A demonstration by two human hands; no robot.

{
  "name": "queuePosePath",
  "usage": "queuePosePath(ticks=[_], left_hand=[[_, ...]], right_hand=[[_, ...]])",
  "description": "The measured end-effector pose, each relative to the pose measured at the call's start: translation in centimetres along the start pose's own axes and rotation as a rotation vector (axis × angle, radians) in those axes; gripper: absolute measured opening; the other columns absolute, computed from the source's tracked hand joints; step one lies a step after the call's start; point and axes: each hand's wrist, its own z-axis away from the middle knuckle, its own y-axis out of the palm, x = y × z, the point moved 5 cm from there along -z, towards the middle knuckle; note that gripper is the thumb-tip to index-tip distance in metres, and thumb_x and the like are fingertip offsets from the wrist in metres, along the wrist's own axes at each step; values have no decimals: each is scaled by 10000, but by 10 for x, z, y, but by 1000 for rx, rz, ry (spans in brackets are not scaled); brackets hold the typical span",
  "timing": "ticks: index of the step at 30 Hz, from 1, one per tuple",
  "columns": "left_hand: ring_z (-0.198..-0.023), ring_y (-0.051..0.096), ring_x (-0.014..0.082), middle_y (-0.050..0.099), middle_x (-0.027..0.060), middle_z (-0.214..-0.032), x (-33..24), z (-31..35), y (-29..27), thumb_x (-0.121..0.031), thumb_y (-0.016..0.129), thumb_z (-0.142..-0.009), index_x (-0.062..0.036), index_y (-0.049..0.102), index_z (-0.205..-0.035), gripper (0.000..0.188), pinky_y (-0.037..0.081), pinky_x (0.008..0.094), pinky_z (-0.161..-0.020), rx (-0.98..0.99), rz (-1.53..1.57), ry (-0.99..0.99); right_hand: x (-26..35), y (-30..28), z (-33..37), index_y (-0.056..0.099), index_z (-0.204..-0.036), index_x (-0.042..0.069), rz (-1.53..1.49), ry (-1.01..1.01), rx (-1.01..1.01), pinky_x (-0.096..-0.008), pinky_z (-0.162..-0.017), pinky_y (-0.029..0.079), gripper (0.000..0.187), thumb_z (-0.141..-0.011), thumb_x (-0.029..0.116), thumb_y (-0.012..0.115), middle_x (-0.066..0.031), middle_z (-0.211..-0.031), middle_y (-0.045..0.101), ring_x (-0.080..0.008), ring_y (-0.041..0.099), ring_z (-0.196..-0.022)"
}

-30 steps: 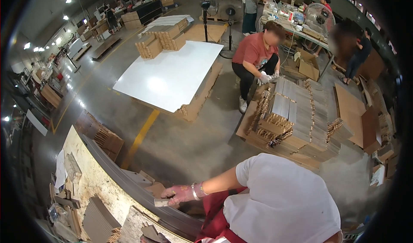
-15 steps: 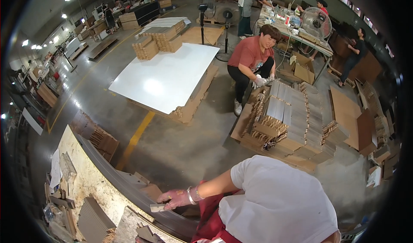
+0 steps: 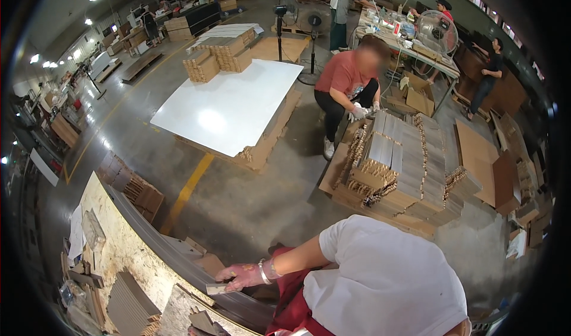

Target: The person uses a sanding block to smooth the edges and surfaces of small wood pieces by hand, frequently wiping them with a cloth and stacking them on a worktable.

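Observation:
My right hand (image 3: 242, 275), in a stained pink glove with a metal band at the wrist, reaches over the bench's dark edge. Its fingers are closed on a small pale block (image 3: 216, 289), which lies close to the edge strip. Only a sliver of my left hand (image 3: 221, 330) shows at the lower edge, by some small grey-brown board pieces (image 3: 201, 320); its fingers are mostly cut off from view. Beside them on the worn pale bench (image 3: 122, 241) stands a row of grey-brown panels (image 3: 132, 303).
A long dark edge strip (image 3: 151, 235) borders the bench. Cartons (image 3: 208, 263) sit below it. Across the floor, a co-worker (image 3: 351, 77) crouches by stacked grey boards (image 3: 410, 157). A white sheet (image 3: 229, 104) lies on a low stack, with fans (image 3: 314, 23) behind.
My right hand and the block have barely shifted. The crouching co-worker's head has tipped down, and the standing person at far right has stretched an arm toward the brown panels.

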Motion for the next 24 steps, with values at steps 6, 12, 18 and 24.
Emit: queuePosePath(ticks=[6, 12, 18, 24], left_hand=[[-1070, 512, 400, 511, 239, -1196, 5, 0, 8, -406, 545, -889, -9, 455, -1270, 558, 438, 474, -890, 28, -138, 62], [-1281, 326, 440, 327, 223, -1427, 4, 3, 22, -269, 322, -981, -46, 351, -1389, 466, 278, 514, -1056, 242, -400, 270], [-1292, 301, 445, 338, 272, -1390, -46, -15, -6, -179, 528, -811, 26, 370, -1350, 599, 237, 506, -1084, 395, 17, 405], [-1224, 394, 415, 409, 258, -1321, 4, -7, 4, -301, 491, -933, 39, 368, -1342, 547, 353, 453, -1023, 260, 251, -127]], right_hand=[[9, -5, -2, 460, -1272, -17, -45, 8, -22, -258, -753, 457, 505, -848, 185, 644, -64, -1145, 560, -117, 523, -901], [11, 1, -26, 461, -1261, -11, -1, 55, 77, -278, -816, 444, 468, -862, 187, 605, -64, -1126, 556, -131, 512, -974], [15, -2, -26, 423, -1311, -19, 25, 52, 79, -308, -910, 434, 544, -863, 228, 608, -134, -1272, 518, -188, 507, -1115], [11, -6, -24, 473, -1263, 17, -119, 105, 40, -254, -726, 454, 465, -872, 224, 619, -41, -1028, 571, -103, 509, -855]])
